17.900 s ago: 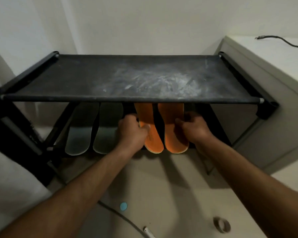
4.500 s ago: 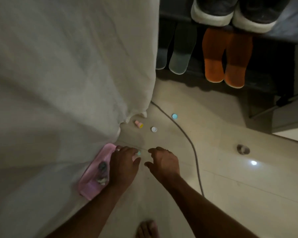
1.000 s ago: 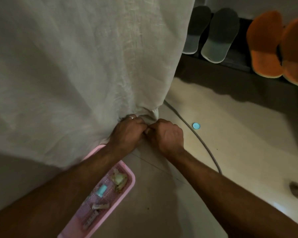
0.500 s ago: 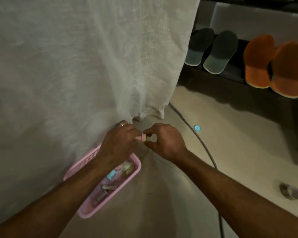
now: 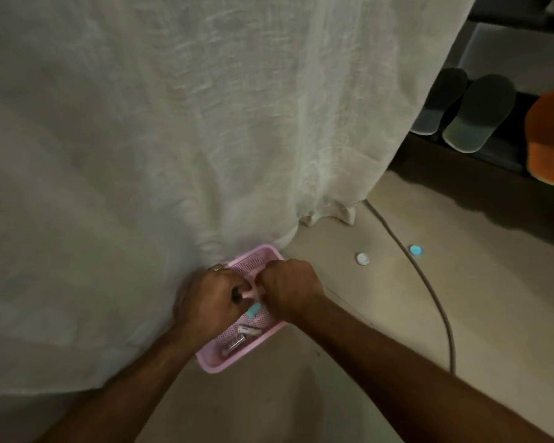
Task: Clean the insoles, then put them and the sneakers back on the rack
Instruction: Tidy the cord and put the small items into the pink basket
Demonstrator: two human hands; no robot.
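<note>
Two grey insoles (image 5: 480, 113) and one orange insole (image 5: 550, 139) lean on the lower shelf of the dark rack (image 5: 499, 155) at the far right. My left hand (image 5: 208, 302) and my right hand (image 5: 290, 290) are close together over a pink basket (image 5: 237, 359) on the floor. Between them they pinch a small pink tube (image 5: 249, 293), the left hand at one end, the right at the other. No sneakers show in this view.
A pale curtain (image 5: 189, 123) hangs over the left and middle and touches the basket's far end. Small tubes lie in the basket. A white cap (image 5: 363, 259), a blue cap (image 5: 415, 250) and a grey cable (image 5: 429, 282) lie on the tiled floor.
Both hands have lowered with the pink tube to just over the basket. The view has turned left, so the rack and insoles sit further right.
</note>
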